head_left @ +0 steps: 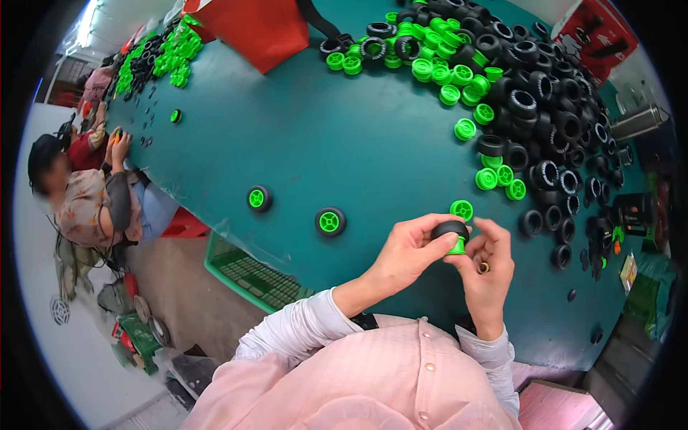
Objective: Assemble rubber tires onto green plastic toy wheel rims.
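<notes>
My left hand (407, 252) pinches a small black toy tire (450, 229) between thumb and fingers, just above the table's near side. A bright green wheel rim (458, 246) sticks out from the tire's near side, partly hidden by my left thumb. Closed around that rim's lower end is my right hand (487, 261), its thumb pressed to the rim and its fingers curled beside it. Another green rim (461, 209) shows just beyond the tire. To the left, two wheels, a nearer one (330, 222) and a farther one (259, 198), lie on the table with green rims inside black tires.
A large heap of black tires (566, 125) and loose green rims (441, 72) covers the table's (287, 136) far right. A red container (251, 32) stands at the back. Another person (89, 204) works at the left edge, by a green crate (251, 276).
</notes>
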Demonstrator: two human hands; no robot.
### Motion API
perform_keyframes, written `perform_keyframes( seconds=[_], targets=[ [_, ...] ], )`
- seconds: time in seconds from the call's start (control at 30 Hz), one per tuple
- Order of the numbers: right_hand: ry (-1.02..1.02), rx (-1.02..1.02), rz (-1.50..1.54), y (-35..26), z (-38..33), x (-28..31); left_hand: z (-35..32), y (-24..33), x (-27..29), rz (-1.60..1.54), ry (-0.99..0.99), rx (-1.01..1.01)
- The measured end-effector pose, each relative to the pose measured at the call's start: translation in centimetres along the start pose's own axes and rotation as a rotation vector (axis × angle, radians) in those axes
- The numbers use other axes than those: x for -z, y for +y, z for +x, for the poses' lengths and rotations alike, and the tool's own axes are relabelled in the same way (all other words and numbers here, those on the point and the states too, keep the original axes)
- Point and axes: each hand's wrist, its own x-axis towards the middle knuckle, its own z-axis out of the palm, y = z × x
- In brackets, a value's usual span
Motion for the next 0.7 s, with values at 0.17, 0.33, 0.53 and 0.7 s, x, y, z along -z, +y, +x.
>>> perform_keyframes(
  seconds=[0.17,0.33,0.53,0.7],
  targets=[
    [-0.147,-0.01,0.002,-0.2,0.9,0.4,-0.4,1.2,0.4,0.029,-0.056,-0.007],
    [-0.168,-0.116,0.119,-0.7,1.1,0.3,-0.6,0.4,0.7,0.073,-0.026,-0.009],
    [-0.206,-0.19,0.103,-1.5,1.7,0.2,-0.8,0.5,0.6,0.119,-0.037,-0.099],
    [-0.168,-0.187,0.104,-1.0,1.1,-1.6,-1.6,0.3,1.3,0.241,0.037,-0.048]
  ],
)
